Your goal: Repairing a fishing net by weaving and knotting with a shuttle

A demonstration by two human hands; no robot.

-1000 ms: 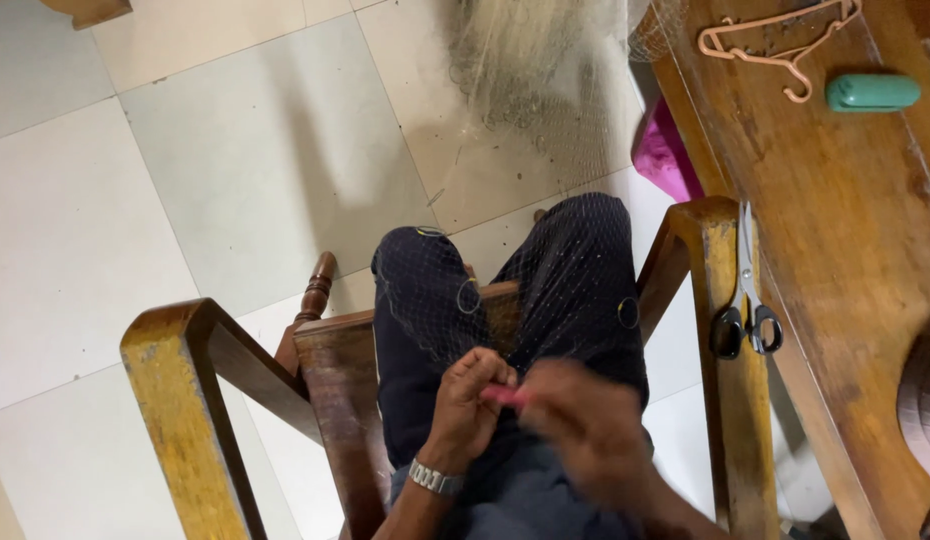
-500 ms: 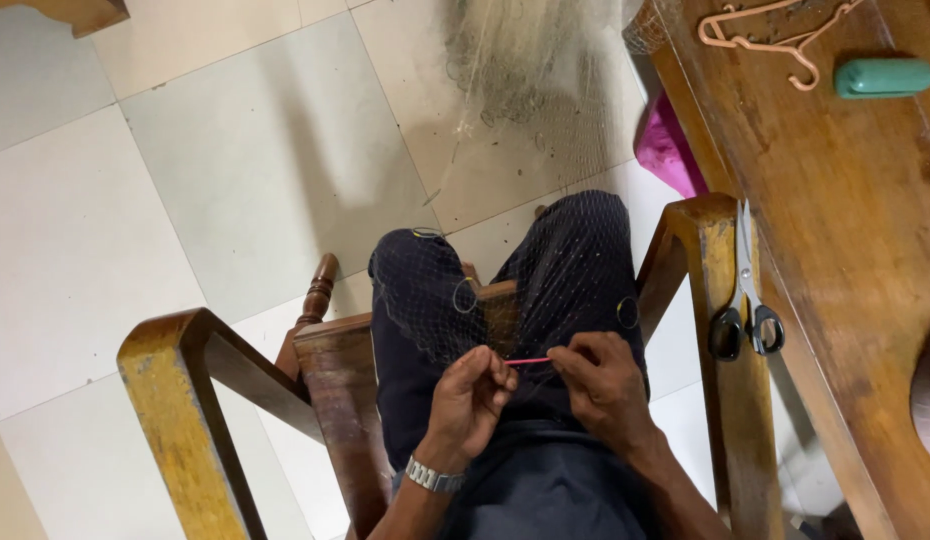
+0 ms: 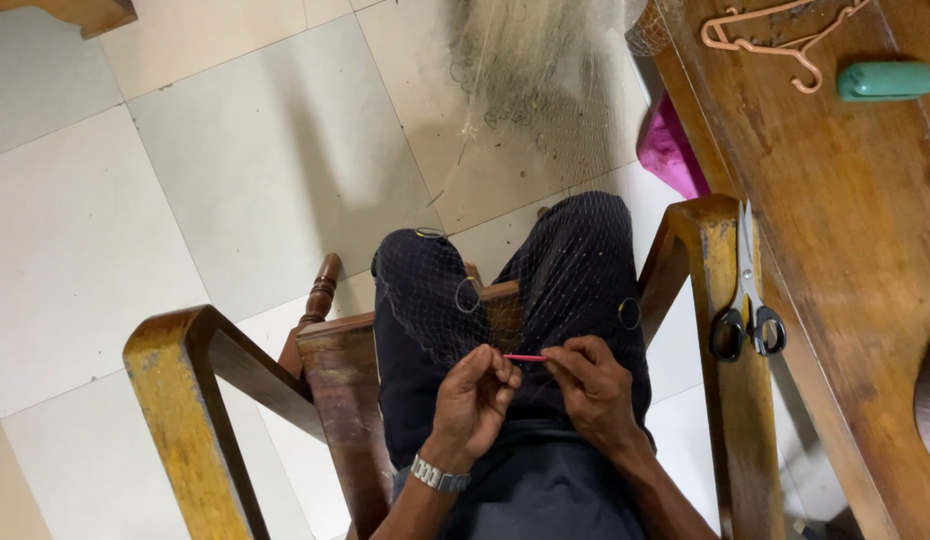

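I sit in a wooden chair point(image 3: 200, 390) with a fine fishing net point(image 3: 545, 110) draped over my dark-trousered knees and spilling onto the tiled floor ahead. My left hand point(image 3: 472, 400), with a metal watch at the wrist, and my right hand point(image 3: 595, 390) meet over my lap. Between their fingertips lies a thin pink netting needle point(image 3: 525, 357), held level, with the net mesh pinched around it. Small rings hang on the net near my knees.
Black-handled scissors point(image 3: 745, 310) rest on the right armrest. A wooden table point(image 3: 855, 260) at right carries a pink wire hanger point(image 3: 775, 35) and a green oblong case point(image 3: 887, 80). A magenta object point(image 3: 670, 150) lies on the floor by the table.
My hands have drawn slightly apart, showing the pink needle stretched between them; a second ago they were bunched together and blurred. The view has tilted a little.
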